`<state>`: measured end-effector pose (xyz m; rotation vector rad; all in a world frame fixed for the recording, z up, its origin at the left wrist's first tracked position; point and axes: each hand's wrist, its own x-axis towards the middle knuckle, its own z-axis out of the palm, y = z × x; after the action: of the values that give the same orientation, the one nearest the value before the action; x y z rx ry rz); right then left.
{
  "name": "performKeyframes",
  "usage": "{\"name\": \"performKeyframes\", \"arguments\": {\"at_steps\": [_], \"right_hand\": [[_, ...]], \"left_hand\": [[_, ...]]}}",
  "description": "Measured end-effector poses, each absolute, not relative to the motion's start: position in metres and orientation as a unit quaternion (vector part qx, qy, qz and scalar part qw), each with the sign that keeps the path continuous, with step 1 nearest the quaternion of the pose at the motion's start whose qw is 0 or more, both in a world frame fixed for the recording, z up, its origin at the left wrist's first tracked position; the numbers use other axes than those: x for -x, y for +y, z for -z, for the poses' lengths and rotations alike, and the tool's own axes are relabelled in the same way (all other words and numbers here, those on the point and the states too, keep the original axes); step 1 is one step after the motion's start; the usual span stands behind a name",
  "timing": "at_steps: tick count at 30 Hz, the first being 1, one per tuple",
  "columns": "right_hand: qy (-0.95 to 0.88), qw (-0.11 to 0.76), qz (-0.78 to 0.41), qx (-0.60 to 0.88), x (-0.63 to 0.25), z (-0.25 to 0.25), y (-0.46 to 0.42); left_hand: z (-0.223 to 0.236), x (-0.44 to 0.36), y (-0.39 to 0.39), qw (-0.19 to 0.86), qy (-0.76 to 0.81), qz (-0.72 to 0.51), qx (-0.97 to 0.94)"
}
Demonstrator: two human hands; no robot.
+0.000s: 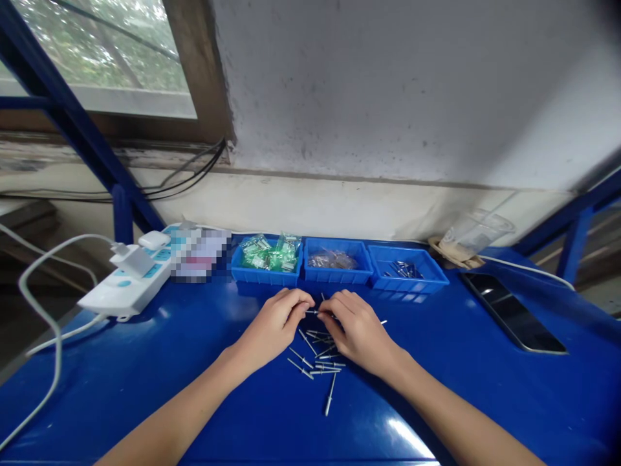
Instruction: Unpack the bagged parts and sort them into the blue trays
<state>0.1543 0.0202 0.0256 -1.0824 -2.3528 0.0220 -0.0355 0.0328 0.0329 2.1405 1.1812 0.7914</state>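
Note:
Over the blue table, a thin silver pop rivet (pixel 312 312) spans the small gap between my hands. The thumb and fingers of my left hand (pixel 277 323) pinch one end of it. My right hand (pixel 356 327) has its fingers closed at the other end, and its fingertips are partly hidden. Several loose pop rivets (pixel 330 364) lie in a scattered pile below and between the hands. One rivet (pixel 330 396) lies apart, closer to the front edge. Another rivet tip (pixel 383 321) shows just beyond my right hand.
Three blue bins line the back: one with green-and-clear packets (pixel 269 254), one with small bagged parts (pixel 332 259), one with loose rivets (pixel 405 269). A white power strip (pixel 116 294) with cables stands left. A phone (pixel 514 312) and a plastic cup (pixel 478 232) are right.

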Motion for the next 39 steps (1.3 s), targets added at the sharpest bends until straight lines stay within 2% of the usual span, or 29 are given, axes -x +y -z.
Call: {"name": "performKeyframes", "arguments": {"at_steps": [6,15,22,28,39], "right_hand": [[-0.881,0.262,0.063,0.388,-0.147,-0.022,0.015],[-0.869,0.290,0.108,0.387,-0.142,-0.016,0.011],[-0.854,0.325,0.048,0.403,-0.146,-0.022,0.016],[-0.831,0.359,-0.014,0.426,-0.155,-0.028,0.018],[-0.854,0.355,0.001,0.379,-0.163,-0.039,0.019]], "left_hand": [[-0.034,0.033,0.031,0.240,0.439,-0.218,-0.838],[-0.031,0.033,0.029,0.258,0.418,-0.184,-0.851],[-0.036,0.038,0.031,0.298,0.420,-0.238,-0.823],[-0.044,0.039,0.029,0.236,0.407,-0.308,-0.827],[-0.042,0.038,0.029,0.241,0.405,-0.285,-0.835]]}}
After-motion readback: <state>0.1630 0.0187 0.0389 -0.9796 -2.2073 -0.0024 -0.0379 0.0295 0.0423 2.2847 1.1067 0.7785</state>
